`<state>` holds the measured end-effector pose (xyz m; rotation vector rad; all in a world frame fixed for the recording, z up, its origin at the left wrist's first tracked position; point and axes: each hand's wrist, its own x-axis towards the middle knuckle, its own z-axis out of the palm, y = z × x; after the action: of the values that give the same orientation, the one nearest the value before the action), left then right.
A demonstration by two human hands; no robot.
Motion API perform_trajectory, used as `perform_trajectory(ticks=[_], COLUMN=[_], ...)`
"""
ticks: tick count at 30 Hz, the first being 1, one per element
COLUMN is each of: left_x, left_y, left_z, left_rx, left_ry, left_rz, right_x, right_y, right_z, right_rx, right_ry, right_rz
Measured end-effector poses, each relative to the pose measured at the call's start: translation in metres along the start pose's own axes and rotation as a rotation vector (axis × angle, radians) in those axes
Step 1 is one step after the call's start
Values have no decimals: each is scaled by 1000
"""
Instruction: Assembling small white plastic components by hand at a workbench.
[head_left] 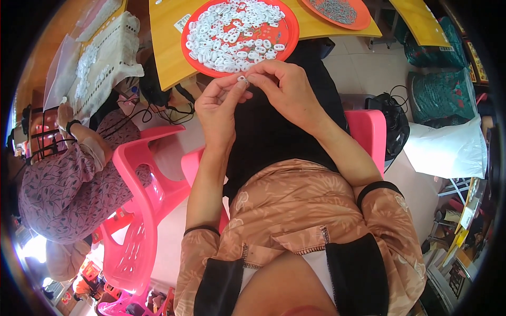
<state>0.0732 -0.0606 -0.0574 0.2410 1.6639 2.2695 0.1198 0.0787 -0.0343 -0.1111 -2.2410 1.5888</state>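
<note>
Just off the near rim of a round red tray [291, 50], my two hands meet. Between thumb and fingers my left hand [221, 102] pinches a small white plastic piece [242, 79] with a hole in it. The fingertips of my right hand [284, 87] are closed at the same piece; whether they hold something tiny of their own cannot be made out. A heap of similar white plastic pieces [221, 39], oval with two holes, covers much of the tray.
An orange-red plate [363, 21] of small grey metal parts is on the yellow table [167, 58]. At left sits a person in a patterned garment [58, 184], by a cloth with white pieces [108, 63]. A pink chair [139, 210], green sacks [440, 97] and a white bag [448, 147] stand around.
</note>
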Motion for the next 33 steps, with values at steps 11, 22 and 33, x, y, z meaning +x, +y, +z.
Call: perform_trajectory(ticks=[11,22,33], left_x=[-1,5,11], left_y=[-6,-6,-6], left_z=[1,-7,-13], left_rx=[41,-73,-99], left_ry=[7,17,46], left_rz=[24,-58,-53], right_x=[-5,64,98], right_y=[6,44,53], right_z=[6,-38,-26], right_rx=[-80,-680,-660], right_ry=[38,72,-365], right_rz=[-44,-239,-85])
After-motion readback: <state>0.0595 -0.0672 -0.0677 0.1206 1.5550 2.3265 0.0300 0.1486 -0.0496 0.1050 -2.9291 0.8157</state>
